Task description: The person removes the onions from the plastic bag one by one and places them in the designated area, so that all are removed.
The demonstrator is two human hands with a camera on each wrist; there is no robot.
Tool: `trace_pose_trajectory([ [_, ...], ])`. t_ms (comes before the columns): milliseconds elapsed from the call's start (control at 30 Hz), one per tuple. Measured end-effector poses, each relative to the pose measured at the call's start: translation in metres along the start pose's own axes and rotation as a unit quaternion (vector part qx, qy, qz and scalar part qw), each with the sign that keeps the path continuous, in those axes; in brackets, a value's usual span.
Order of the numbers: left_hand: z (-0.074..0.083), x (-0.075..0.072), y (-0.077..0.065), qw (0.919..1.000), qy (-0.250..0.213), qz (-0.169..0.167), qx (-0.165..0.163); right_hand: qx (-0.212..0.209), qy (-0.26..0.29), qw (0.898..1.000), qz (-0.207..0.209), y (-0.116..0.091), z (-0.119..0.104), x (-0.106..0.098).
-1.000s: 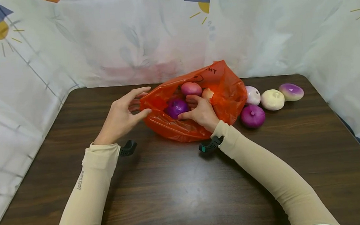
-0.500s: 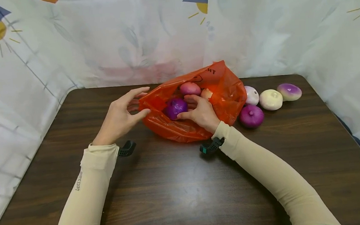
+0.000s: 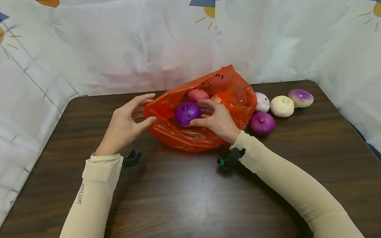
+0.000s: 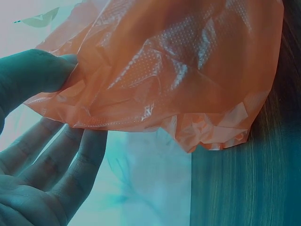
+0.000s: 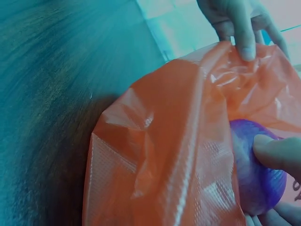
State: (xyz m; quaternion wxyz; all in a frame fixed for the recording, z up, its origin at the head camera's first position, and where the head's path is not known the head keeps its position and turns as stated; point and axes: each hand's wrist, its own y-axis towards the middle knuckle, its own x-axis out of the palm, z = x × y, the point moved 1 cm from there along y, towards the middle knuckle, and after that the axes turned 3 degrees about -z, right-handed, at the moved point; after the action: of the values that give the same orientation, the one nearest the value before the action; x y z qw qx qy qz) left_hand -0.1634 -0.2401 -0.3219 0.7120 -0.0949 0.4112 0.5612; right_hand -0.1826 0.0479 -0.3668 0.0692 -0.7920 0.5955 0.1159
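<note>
Left wrist: left hand [image 4: 54, 157] spread, thumb over the red bag [image 4: 160, 75]. Right wrist: right hand [image 5: 284, 155] pinching the purple onion [image 5: 258, 183] in the bag's mouth. Head alone: four loose onions [image 3: 282, 106]; pinched onion's nub upward, longer axis crosswise

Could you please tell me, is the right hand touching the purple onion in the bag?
Touching. The right wrist view shows it: the right hand has its thumb laid directly on the purple onion, with fingers at its lower edge.
</note>
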Motion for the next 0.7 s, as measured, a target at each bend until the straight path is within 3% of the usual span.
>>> trace_pose_trajectory([
  [700,0.0,0.001,0.001,0.9999,0.015,0.0,-0.006,-0.043,0.08,0.996,-0.017,-0.038,-0.012,-0.03],
])
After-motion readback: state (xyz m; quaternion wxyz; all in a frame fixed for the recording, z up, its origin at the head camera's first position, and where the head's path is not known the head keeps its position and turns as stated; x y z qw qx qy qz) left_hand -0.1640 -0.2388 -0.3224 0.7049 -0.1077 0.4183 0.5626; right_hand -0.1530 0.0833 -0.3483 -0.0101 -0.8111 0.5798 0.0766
